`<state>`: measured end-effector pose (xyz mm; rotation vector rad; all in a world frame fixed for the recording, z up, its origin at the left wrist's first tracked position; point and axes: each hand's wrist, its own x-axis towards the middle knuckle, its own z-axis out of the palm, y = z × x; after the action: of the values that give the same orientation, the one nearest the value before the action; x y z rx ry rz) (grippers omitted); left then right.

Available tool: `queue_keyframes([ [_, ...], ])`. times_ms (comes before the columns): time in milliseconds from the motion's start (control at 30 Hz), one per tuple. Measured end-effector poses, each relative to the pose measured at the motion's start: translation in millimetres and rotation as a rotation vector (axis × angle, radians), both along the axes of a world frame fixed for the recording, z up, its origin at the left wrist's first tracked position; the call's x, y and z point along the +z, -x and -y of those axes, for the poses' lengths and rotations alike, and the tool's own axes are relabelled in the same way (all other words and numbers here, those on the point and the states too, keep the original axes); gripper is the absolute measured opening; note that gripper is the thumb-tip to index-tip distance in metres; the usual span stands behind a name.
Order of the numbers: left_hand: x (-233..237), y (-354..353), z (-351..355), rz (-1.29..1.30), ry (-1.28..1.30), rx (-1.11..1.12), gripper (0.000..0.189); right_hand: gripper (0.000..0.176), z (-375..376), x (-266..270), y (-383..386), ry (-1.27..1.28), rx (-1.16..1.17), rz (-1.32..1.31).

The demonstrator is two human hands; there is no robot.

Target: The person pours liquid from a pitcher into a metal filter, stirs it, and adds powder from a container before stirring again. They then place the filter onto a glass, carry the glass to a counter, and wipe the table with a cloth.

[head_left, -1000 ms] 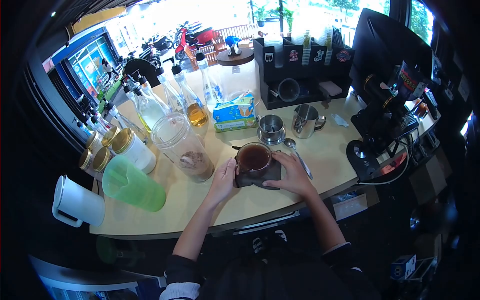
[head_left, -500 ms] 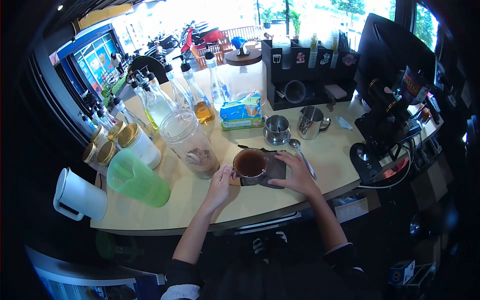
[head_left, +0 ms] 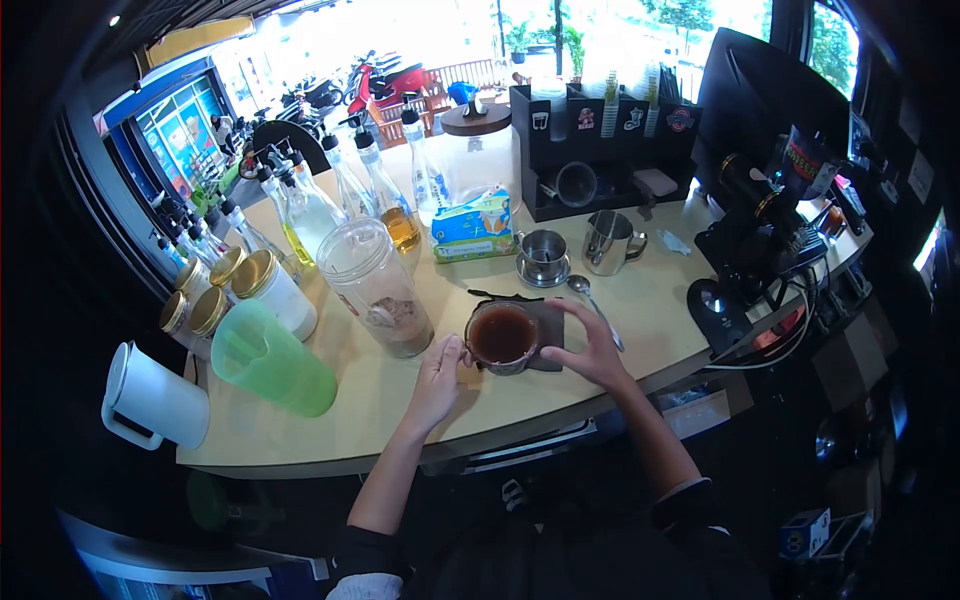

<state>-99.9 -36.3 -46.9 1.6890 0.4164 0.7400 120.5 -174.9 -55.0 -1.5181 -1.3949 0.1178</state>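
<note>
My left hand [head_left: 437, 388] pinches the handle of a clear glass cup [head_left: 502, 338] filled with dark brown liquid. To the cup's right, my right hand [head_left: 592, 352] is spread, thumb and fingers apart in a curve near the rim. The cup overlaps a dark flat mat [head_left: 548, 350] on the counter [head_left: 480, 415]. Beyond my right hand lies a metal spoon [head_left: 580, 285]. A metal drip filter [head_left: 543, 258] and a steel pitcher [head_left: 605, 245] stand behind the cup. Left of it is a tall clear jar [head_left: 370, 270] with brown powder low inside.
At left stand a green jug [head_left: 270, 360], a white pitcher [head_left: 155, 400] and several gold-lidded jars [head_left: 270, 290]. Pump bottles [head_left: 385, 200], a tissue pack [head_left: 475, 228] and a black cup organizer [head_left: 600, 150] line the back. A monitor [head_left: 765, 130] is at right.
The glass cup, with my left hand on its handle, has shifted slightly right and toward me over the mat. My right hand's fingers have arched up beside it. The view has turned slightly.
</note>
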Motion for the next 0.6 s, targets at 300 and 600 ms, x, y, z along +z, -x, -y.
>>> queue_keyframes([
  [300, 27, -14, 48, 0.018, -0.001, -0.121, 0.036, 0.083, 45, 19, 43, -0.036, 0.27, -0.434],
  [600, 35, -35, 127, 0.002, -0.039, -0.293, 0.037, 0.076, 149, 33, 52, -0.123, 0.081, -0.487],
])
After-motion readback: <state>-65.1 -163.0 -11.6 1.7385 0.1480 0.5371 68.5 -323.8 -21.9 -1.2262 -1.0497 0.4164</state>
